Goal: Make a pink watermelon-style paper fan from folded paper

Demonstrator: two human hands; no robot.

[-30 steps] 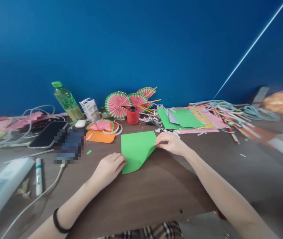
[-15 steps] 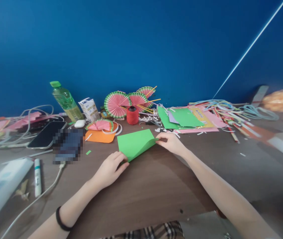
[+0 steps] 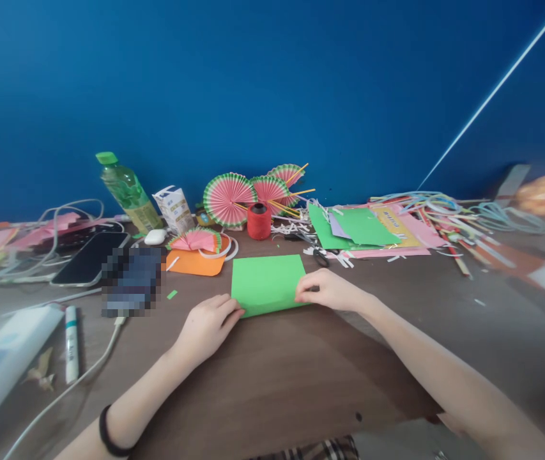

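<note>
A green sheet of paper (image 3: pixel 267 281) lies on the brown table, its near edge slightly raised. At its lower left corner, my left hand (image 3: pixel 212 324) has its fingers closed on the edge. My right hand (image 3: pixel 328 291) pinches the same sheet at the right edge. Just behind the sheet stand a red thread spool (image 3: pixel 259 222) and several pleated pink and green paper fans (image 3: pixel 230 200). Scissors (image 3: pixel 321 257) lie beyond my right hand, partly among paper scraps.
Left: green bottle (image 3: pixel 129 195), small carton (image 3: pixel 174 211), orange paper (image 3: pixel 195 262), phone (image 3: pixel 91 259), marker (image 3: pixel 71 345) and white cable (image 3: pixel 85 374). Back right: more green paper (image 3: pixel 365 227), a yellow packet (image 3: pixel 399 227) and coloured strips (image 3: pixel 464 239). A blue wall (image 3: pixel 272 83) rises behind.
My right hand has moved nearer to me with the sheet's right side. The sheet, tilted and curled before, now lies squarer and flatter. My left hand has hardly moved.
</note>
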